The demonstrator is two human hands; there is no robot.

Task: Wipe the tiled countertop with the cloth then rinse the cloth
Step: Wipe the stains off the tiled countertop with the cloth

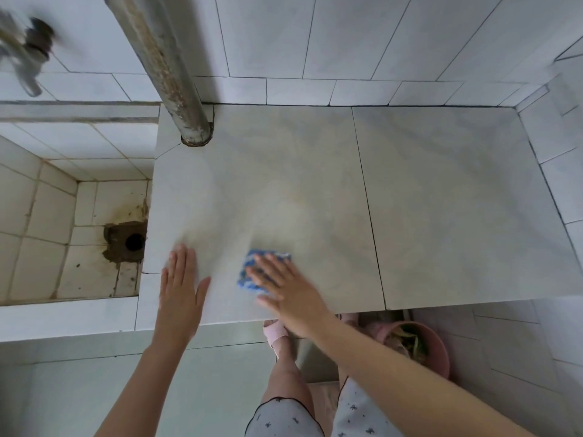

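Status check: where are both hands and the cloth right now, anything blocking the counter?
Right hand flat on blue cloth, near front edge of countertop. Left hand flat on bare tile, open. Only the pipe stands at the back left corner.

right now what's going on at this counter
A person is wiping a tiled countertop. The right hand presses flat on a blue and white cloth near the front edge, while the left hand rests flat on the tiles beside it. To the left sits a tiled sink with a stained drain, and a tap above it. The cloth has not gone to the sink for rinsing yet.
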